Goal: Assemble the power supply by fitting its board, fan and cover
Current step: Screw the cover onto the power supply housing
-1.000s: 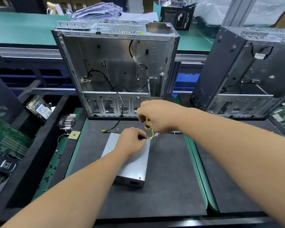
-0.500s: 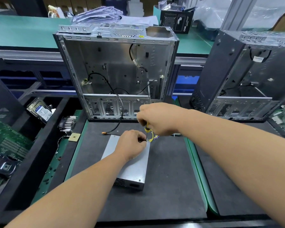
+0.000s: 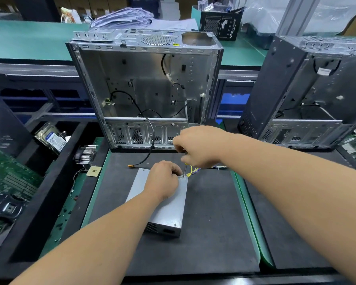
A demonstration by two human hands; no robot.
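Observation:
A silver power supply (image 3: 169,210) lies flat on the dark mat, its cover on top and its vented end toward me. My left hand (image 3: 162,182) rests on the far part of the cover, fingers curled near the far right corner. My right hand (image 3: 197,148) grips a screwdriver (image 3: 185,169) upright, its thin shaft pointing down onto that corner. Yellow and purple wires (image 3: 193,171) come out of the far end of the supply, just behind the shaft.
An open silver computer case (image 3: 144,89) stands right behind the mat, with a black cable (image 3: 146,155) trailing onto it. A second dark case (image 3: 308,89) is at the right. At the left are a heatsink fan (image 3: 86,156), a hard drive (image 3: 51,138) and a green motherboard (image 3: 6,182).
The view has shifted slightly. Both hands stay at the far right corner of the power supply, with the screwdriver still held upright there.

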